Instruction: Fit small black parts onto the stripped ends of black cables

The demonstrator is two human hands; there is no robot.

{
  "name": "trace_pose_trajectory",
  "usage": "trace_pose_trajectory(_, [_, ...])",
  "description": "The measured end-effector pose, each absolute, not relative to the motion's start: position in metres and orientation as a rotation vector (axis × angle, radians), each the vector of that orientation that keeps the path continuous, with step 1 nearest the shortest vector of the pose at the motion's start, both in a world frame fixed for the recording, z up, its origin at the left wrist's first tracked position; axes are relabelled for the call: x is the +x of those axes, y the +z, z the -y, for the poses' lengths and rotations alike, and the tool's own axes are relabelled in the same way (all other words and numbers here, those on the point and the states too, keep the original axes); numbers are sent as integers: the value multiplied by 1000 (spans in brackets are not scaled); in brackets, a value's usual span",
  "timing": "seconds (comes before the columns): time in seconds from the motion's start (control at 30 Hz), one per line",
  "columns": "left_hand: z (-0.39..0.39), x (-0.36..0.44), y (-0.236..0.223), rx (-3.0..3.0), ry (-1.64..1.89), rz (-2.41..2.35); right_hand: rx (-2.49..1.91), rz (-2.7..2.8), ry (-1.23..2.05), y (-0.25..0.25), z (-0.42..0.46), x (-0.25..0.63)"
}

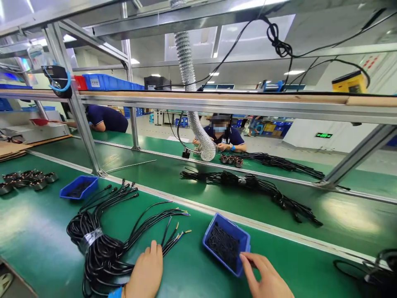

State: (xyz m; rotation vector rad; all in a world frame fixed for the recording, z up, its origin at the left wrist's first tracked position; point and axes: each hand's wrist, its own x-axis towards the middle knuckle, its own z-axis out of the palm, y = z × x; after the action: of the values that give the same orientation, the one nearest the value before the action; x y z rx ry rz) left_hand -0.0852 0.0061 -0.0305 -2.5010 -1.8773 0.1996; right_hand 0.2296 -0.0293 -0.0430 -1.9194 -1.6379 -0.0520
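My left hand [145, 271] is closed over several black cables, whose stripped ends with coloured wires [180, 236] stick out past my fingers. These belong to a large coiled cable bundle [99, 256], tied with clear wrap, to the left of that hand. My right hand [268, 276] is at the right edge of a blue bin [243, 269] full of small black pieces [223, 245]. Its thumb and index finger come together in a pinch; whatever may be between the tips cannot be made out.
Another blue bin [93, 182] and several copper-wound coils [39, 184] stand at the left. Beyond the metal strip lies a long cable bundle [242, 179]. A silver duct [208, 149] hangs from above, and a masked co-worker [238, 137] sits opposite. Dark cables [378, 269] lie lower right.
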Motion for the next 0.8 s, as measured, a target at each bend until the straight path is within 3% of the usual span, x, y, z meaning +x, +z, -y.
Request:
trace_pose_trajectory(0.13, [-22,-69,-17,-2616,194,1903,-2047,1389,-51,-46,24,216])
trace_pose_trajectory(0.27, [-40,-53,-11,-2725,183,1774,-2021,1249,256,-48,16,207])
trace_pose_trajectory(0.37, [-43,-46,-11,-2727,114,1736,-2000,1223,221,-51,14,207])
trace_pose_trajectory(0.63, [-67,-43,-17,-2765,-298,2081,-1952,1372,169,-64,28,212])
trace_pose_trajectory(0.8, [-91,-45,6,-3113,-649,2243,-1823,1502,234,-81,30,196])
